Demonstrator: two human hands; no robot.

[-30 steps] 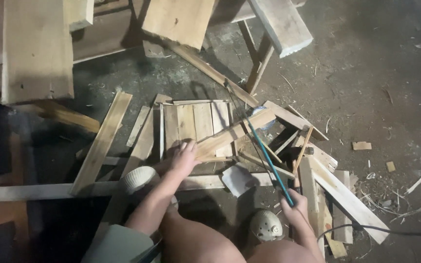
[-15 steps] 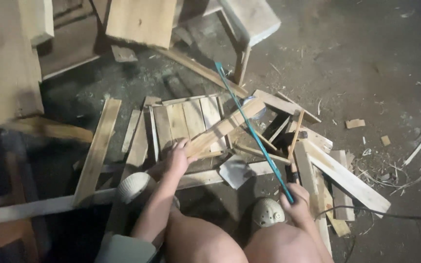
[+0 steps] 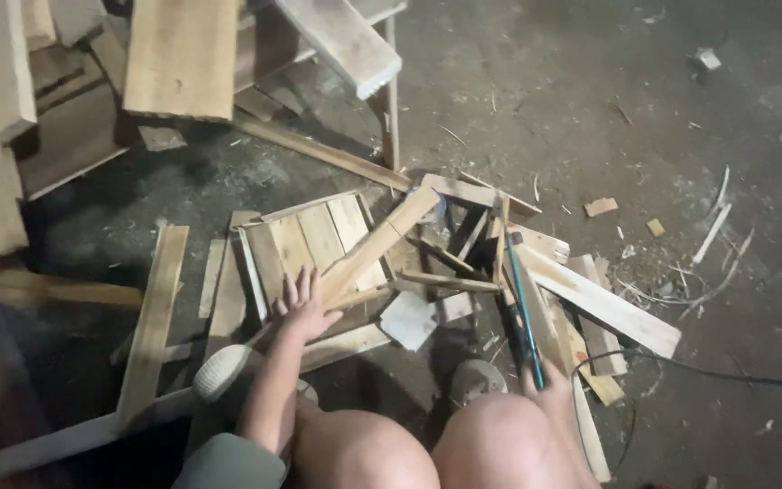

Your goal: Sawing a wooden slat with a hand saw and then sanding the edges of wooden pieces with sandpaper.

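Note:
My left hand (image 3: 305, 306) lies flat with fingers spread on a slanted wooden slat (image 3: 382, 244), which rests across a small slatted wooden panel (image 3: 305, 240) on the floor. My right hand (image 3: 547, 391), partly hidden behind my knee, grips the handle end of a long teal-handled tool (image 3: 519, 297). The tool's far end reaches into a heap of broken wood strips (image 3: 481, 263) to the right of the panel. My bare knees and two light shoes fill the bottom of the view.
A wooden stool (image 3: 355, 54) and wide boards (image 3: 183, 59) stand at the back left. Loose planks (image 3: 151, 326) lie on the left, a long pale plank (image 3: 604, 303) on the right. A black cable (image 3: 726, 373) runs over the dusty concrete floor with splinters.
The tool has swung down from a raised slant to lie nearly along the wood pile. My left hand stays pressed on the slat. The camera has shifted a little.

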